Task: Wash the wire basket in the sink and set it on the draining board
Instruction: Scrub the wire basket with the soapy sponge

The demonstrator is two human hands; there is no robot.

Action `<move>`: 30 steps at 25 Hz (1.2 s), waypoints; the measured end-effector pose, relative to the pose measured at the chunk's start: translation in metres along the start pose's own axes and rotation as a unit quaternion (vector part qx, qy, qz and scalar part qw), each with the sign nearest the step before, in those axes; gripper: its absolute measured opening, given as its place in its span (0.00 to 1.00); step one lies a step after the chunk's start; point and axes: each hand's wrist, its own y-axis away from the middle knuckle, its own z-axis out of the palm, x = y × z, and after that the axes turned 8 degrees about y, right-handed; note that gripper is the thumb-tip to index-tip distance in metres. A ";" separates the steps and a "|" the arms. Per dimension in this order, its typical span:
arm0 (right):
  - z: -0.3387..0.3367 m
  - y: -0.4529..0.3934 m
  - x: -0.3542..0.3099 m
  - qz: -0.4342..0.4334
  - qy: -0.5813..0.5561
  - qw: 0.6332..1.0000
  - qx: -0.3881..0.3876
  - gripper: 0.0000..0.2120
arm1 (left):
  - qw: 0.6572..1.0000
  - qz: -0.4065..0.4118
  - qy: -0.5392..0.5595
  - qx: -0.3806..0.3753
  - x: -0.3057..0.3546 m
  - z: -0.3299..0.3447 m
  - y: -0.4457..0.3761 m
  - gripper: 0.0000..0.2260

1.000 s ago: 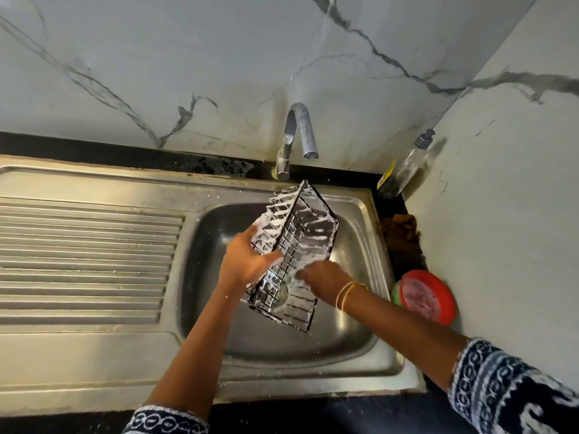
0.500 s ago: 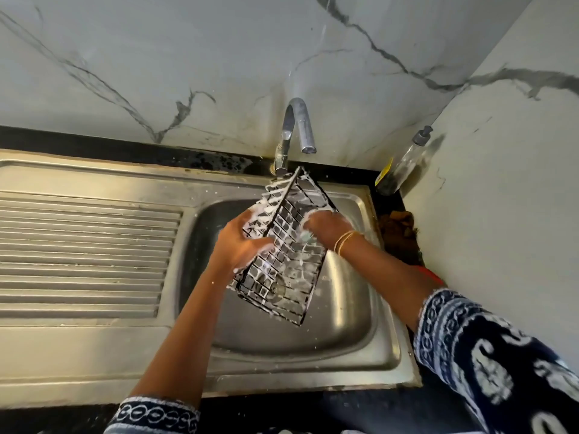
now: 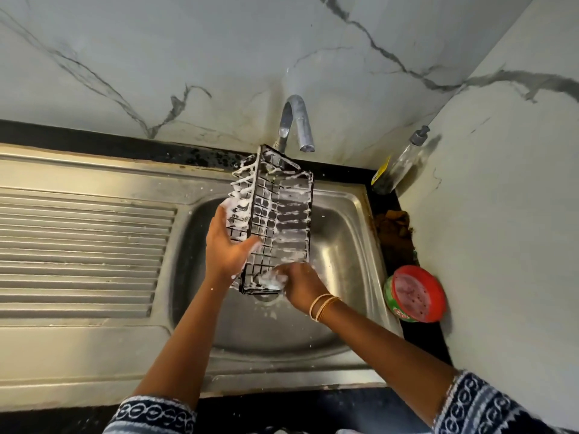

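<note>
The wire basket (image 3: 272, 220) is held up on end over the sink (image 3: 347, 233), lathered in white foam, its top edge close under the tap (image 3: 296, 122) and its bottom edge hanging above the drain. The left hand (image 3: 227, 245) grips its left side: the thumb presses across the near face of the grid and the fingers (image 3: 223, 211) wrap round behind the wires. The right hand (image 3: 302, 285) is at the basket's lower right corner, fingers curled round a foamy scrubber (image 3: 272, 279) pressed against the bottom wires; two thin bangles (image 3: 322, 306) sit on that wrist.

To the right of the right-hand fingers the sink wall is bare steel, with open room between basket and rim. Left of the left-hand fingers lies the ribbed draining board (image 3: 81, 252), part of the same steel surface, with nothing standing on it. Beyond the sink's right rim a dark strip of surface carries a red-lidded tub (image 3: 415, 294), a brown clump (image 3: 395, 227) and, in the corner, a clear pump bottle (image 3: 399, 164) leaning on the marble-patterned wall (image 3: 188, 51). Patterned sleeves (image 3: 482, 405) show at the lower edge.
</note>
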 end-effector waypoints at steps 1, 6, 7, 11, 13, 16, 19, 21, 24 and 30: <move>-0.001 0.001 -0.010 0.028 -0.049 0.998 0.026 0.13 | 1.000 -0.003 0.021 0.012 0.001 0.000 0.001 0.34; -0.008 0.006 -0.049 -0.040 -0.063 0.997 -0.035 0.13 | 0.997 -0.005 0.037 0.067 -0.002 0.009 0.015 0.45; -0.013 0.003 -0.037 -0.034 -0.041 0.998 -0.040 0.14 | 0.996 -0.010 0.039 0.075 -0.007 0.010 0.018 0.46; -0.027 -0.029 0.010 0.017 0.139 0.990 -0.023 0.15 | 0.992 -0.037 0.084 0.087 -0.001 0.013 0.024 0.46; -0.020 -0.035 0.001 0.042 0.162 0.986 -0.001 0.16 | 0.993 0.013 0.081 0.083 -0.001 0.013 0.025 0.42; -0.011 -0.024 -0.027 0.013 0.126 0.992 0.009 0.15 | 0.994 0.008 0.073 0.079 -0.009 0.009 0.023 0.42; -0.013 0.005 -0.053 -0.068 0.047 0.996 -0.039 0.10 | 0.991 -0.001 0.094 0.100 -0.010 0.009 0.024 0.43; -0.022 0.007 -0.051 -0.081 0.031 0.995 -0.057 0.09 | 0.987 0.000 0.123 0.102 -0.012 0.009 0.023 0.39; -0.043 -0.018 -0.019 -0.012 0.086 0.995 -0.056 0.14 | 0.980 -0.030 0.171 0.096 -0.032 0.006 0.018 0.37; -0.029 -0.014 -0.061 0.044 0.205 0.976 -0.065 0.09 | 0.991 -0.013 0.114 0.062 -0.015 0.016 0.027 0.35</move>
